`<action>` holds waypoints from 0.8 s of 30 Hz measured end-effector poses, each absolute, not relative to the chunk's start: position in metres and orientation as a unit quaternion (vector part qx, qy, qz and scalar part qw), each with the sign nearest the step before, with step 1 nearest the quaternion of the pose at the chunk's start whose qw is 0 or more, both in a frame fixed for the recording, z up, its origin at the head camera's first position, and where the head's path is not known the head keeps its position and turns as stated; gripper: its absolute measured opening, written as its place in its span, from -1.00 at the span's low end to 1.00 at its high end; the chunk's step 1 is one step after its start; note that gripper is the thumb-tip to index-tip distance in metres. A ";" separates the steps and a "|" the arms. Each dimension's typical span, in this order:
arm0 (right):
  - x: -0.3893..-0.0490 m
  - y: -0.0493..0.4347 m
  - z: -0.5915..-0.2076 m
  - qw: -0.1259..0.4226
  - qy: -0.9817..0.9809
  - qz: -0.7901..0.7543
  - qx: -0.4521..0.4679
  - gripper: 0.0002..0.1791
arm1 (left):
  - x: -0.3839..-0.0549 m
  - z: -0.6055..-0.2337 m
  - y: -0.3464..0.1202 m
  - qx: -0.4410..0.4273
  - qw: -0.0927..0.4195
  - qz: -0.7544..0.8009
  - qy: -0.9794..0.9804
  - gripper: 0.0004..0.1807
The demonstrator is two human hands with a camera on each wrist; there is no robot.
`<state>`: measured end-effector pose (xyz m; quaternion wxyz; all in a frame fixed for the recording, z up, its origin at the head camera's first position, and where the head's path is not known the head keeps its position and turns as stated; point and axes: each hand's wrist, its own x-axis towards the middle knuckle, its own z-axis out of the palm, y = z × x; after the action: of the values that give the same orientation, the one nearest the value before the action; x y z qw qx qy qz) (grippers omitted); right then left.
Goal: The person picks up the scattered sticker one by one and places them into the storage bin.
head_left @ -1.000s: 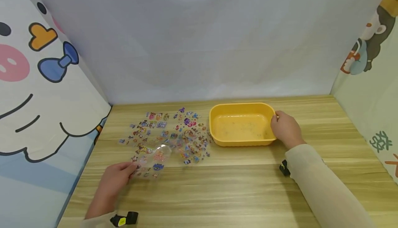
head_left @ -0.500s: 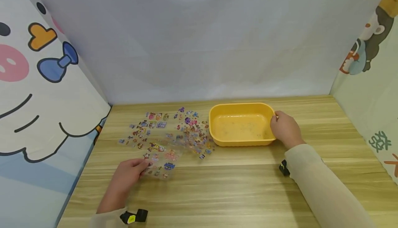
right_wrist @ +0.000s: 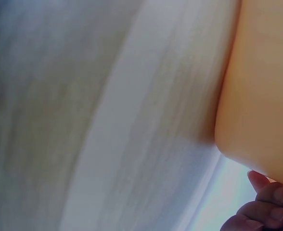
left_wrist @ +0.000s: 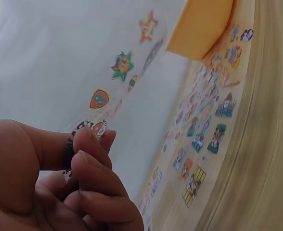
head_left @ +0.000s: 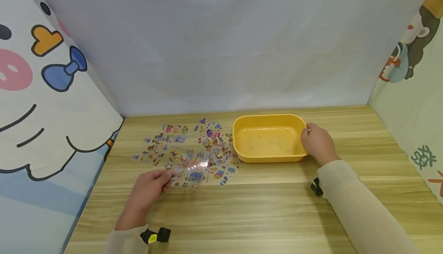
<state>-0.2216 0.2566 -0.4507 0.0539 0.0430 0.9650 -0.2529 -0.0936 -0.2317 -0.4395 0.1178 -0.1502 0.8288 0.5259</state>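
Note:
In the head view my left hand (head_left: pixel 149 187) pinches the near left edge of a clear sticker sheet (head_left: pixel 196 176) with small colourful cartoon figures. Seen from the left wrist, thumb and fingertips meet on this sheet (left_wrist: pixel 99 99), which slants up and away from the hand. Below it, more transparent sticker sheets (head_left: pixel 177 134) lie overlapping on the table. My right hand (head_left: pixel 319 143) grips the right end of a yellow plastic basin (head_left: pixel 270 159). The right wrist view shows curled fingers (right_wrist: pixel 271 210) at the rim, the thumb hidden.
A pale wood-grain table (head_left: pixel 263 215) carries everything. Behind it hangs a plain whitish backdrop (head_left: pixel 221 54), with cartoon-printed sheets on the left (head_left: pixel 62 115) and right (head_left: pixel 412 107). The basin's left end stands right beside the sticker sheets.
My left hand has moved right and slightly away from me, carrying the sticker sheet over the sheets near the basin. Some stickers there have shifted right. The right hand and basin have stayed put.

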 end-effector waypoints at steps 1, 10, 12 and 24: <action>-0.222 0.257 -0.451 0.054 0.965 -0.252 0.043 -0.40 | -0.095 -0.439 -0.229 -0.145 0.117 0.535 0.824 -0.65; -0.221 0.258 -0.451 0.056 0.966 -0.250 0.047 -0.40 | -0.106 -0.435 -0.206 -0.139 0.123 0.547 0.816 -0.68; -0.221 0.258 -0.451 0.056 0.965 -0.250 0.047 -0.40 | -0.109 -0.435 -0.200 -0.136 0.125 0.549 0.815 -0.69; -0.218 0.254 -0.444 0.058 0.966 -0.248 0.043 -0.41 | -0.129 -0.443 -0.163 -0.106 0.132 0.580 0.797 -0.77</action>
<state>-0.2184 0.2538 -0.4443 0.0576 0.0433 0.9661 -0.2480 -0.1291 -0.1629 -0.4428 0.1325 -0.1055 0.7970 0.5798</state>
